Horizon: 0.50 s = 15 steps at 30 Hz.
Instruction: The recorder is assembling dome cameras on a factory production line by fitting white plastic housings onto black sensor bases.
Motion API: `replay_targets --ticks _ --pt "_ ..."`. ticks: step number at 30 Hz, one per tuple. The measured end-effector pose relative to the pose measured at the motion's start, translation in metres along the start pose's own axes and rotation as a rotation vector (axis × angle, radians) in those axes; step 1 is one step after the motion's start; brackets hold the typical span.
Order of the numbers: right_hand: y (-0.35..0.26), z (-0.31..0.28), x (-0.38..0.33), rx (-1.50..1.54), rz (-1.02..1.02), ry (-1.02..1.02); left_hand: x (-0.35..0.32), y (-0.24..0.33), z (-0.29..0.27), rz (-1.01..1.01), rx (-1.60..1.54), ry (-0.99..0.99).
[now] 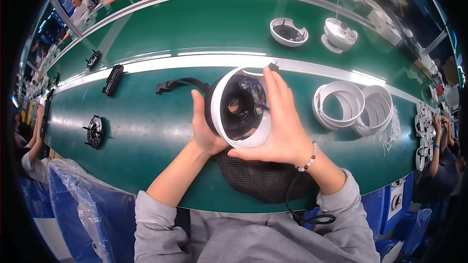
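Between my two hands is a round white housing (221, 98), tilted so its open face shows. Inside it sit a black inner part and a circuit board (249, 90). My left hand (202, 129) cups it from the left and below, thumb up along its dark outer side. My right hand (278, 126) grips the right rim, fingers stretched up along it and thumb at the lower edge. A black strap (180, 84) with a buckle-like end lies behind the housing. Below my right hand rests a black mesh item (263, 178), its kind unclear, with a black cable (288, 202) near it.
Stacked white rings (336, 102) and white strips (390, 134) lie right. Two white dome parts (289, 32) (340, 34) stand beyond the white rail. Black parts (95, 131) (113, 80) lie left. Blue bins (92, 209) flank me; people work at both ends.
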State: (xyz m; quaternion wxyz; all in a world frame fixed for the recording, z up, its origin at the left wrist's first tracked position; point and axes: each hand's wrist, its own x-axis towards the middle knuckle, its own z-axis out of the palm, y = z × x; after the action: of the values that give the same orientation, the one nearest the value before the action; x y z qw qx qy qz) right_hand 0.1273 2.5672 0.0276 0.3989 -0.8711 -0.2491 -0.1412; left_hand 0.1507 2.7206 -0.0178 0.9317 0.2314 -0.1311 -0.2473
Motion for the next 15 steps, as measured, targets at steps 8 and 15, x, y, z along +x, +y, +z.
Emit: replay_targets --ticks 8,15 --pt "0.001 -0.021 0.009 0.029 -0.091 -0.146 0.003 0.004 0.006 -0.083 -0.064 0.022" --pt "0.001 -0.011 0.006 -0.050 -0.092 -0.179 0.002 0.003 0.009 -0.117 0.011 0.123"
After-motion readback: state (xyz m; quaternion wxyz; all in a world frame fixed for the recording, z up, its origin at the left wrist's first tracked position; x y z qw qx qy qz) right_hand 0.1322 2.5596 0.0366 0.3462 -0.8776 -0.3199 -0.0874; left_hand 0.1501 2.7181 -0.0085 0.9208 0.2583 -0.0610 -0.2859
